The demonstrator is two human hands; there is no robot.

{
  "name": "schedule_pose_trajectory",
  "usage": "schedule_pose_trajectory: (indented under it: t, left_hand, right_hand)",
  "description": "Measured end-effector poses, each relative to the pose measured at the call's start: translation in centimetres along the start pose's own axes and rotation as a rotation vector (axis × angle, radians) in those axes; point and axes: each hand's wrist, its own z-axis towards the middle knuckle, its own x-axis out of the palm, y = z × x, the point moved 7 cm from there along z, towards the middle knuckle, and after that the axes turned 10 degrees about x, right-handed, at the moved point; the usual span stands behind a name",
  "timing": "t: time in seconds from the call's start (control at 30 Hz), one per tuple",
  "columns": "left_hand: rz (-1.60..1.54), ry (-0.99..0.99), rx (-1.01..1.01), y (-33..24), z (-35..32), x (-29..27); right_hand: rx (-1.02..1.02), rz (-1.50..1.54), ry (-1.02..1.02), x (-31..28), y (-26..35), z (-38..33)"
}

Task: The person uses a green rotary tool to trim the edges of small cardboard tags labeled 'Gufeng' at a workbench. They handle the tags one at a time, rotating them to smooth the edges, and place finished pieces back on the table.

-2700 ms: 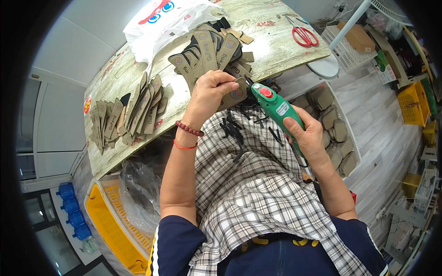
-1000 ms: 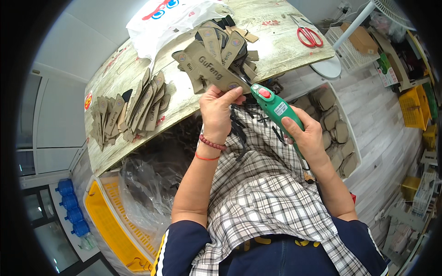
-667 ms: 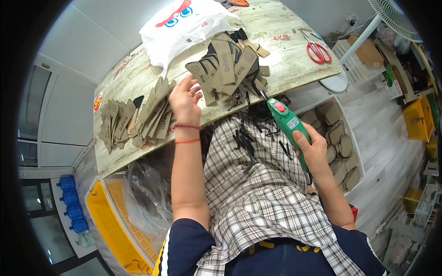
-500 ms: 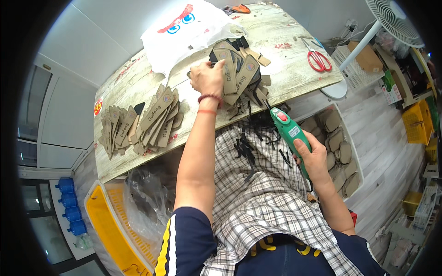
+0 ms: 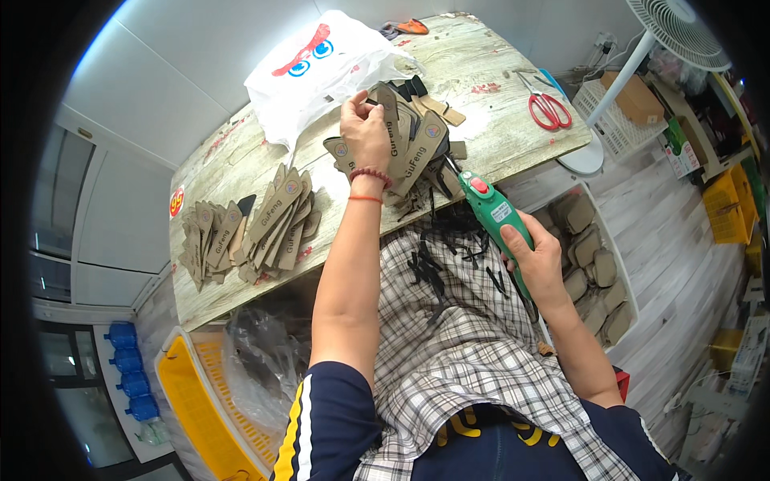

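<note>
My left hand [image 5: 366, 135] is over the left side of a pile of tan fabric tabs [image 5: 419, 156] with dark lettering and small round emblems. Its fingers are bent together at the pile's far edge; what they pinch, if anything, I cannot make out. Another tan tab [image 5: 340, 150] shows beside the wrist. My right hand [image 5: 532, 255] is wrapped round a green handheld electric tool [image 5: 499, 212] with a red button. The tool's thin metal tip points at the pile's right side. Black strip scraps [image 5: 427, 268] lie on the checked apron [image 5: 449, 337] and by the table edge.
More tan tabs [image 5: 277, 216] are heaped on the left of the worn table [image 5: 489, 104]. A white plastic bag [image 5: 321, 68] lies behind the pile, red-handled scissors [image 5: 549, 111] at the right. Below stand a bin of tan pieces [image 5: 589, 240] and a yellow basket [image 5: 188, 393]. A fan [image 5: 682, 32] stands far right.
My left hand has moved a little farther up the pile, uncovering a tab beside its wrist. The green tool has shifted left, its tip now closer against the pile. The view has tilted slightly.
</note>
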Motion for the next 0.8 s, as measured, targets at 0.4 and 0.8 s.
schedule_pose_trajectory:
  t: [0.4, 0.8]
  left_hand:
    - [-0.097, -0.008, -0.259, 4.3, -3.9, -0.2]
    - [-0.568, -0.243, -0.396, -0.4, -11.0, -1.7]
  right_hand:
    - [-0.016, 0.016, -0.018, 1.0, -0.9, 1.1]
    - [0.020, -0.011, -0.002, 1.2, -2.0, -0.5]
